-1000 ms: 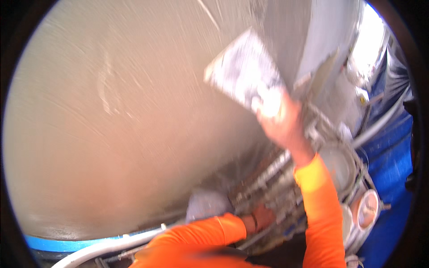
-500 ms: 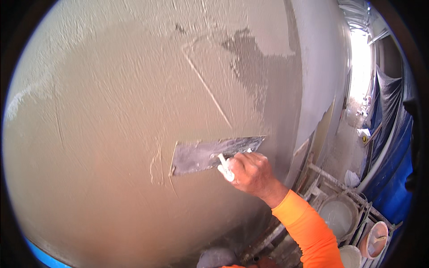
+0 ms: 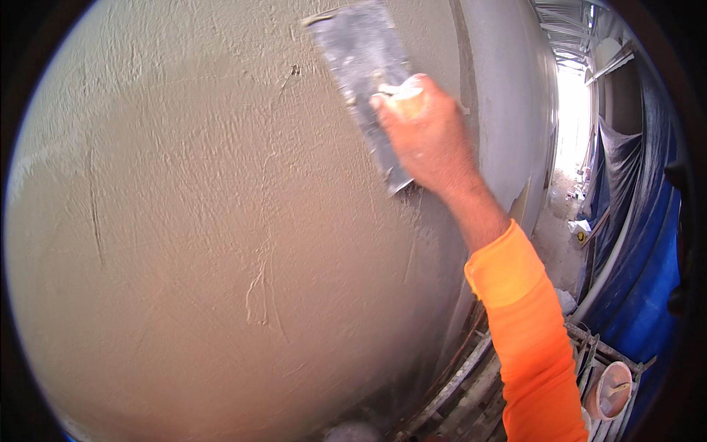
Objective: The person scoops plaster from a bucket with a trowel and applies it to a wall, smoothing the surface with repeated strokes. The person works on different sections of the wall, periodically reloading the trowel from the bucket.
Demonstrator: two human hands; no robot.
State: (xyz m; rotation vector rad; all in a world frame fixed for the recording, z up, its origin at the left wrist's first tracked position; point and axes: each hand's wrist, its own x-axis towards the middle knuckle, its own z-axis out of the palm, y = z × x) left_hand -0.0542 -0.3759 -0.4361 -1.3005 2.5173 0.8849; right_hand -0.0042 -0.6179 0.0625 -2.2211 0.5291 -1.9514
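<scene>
My right hand (image 3: 434, 140), in an orange sleeve, is closed around the handle of a rectangular plastering trowel (image 3: 359, 48). The metal blade lies against the wet grey-beige plaster wall (image 3: 184, 236), high up and right of the middle. It slants from upper left to lower right, and its back is smeared with plaster. Ridges and streaks mark the coat, with a loop-shaped ridge lower down. Where blade and hand cover the wall, the surface is hidden. My left hand is out of the picture.
A paler, smoother wall strip (image 3: 508, 110) runs along the right. Below right, an orange bucket (image 3: 613, 390) stands on scaffold slats (image 3: 471, 390). Blue sheeting (image 3: 648, 280) hangs at the far right, beside a passage. A grey rounded thing (image 3: 353, 432) shows at the lower edge.
My right hand has carried the trowel upward and turned its blade from nearly level to steeply slanted. The straight ridge and the rough dark patch at upper right no longer show as before.
</scene>
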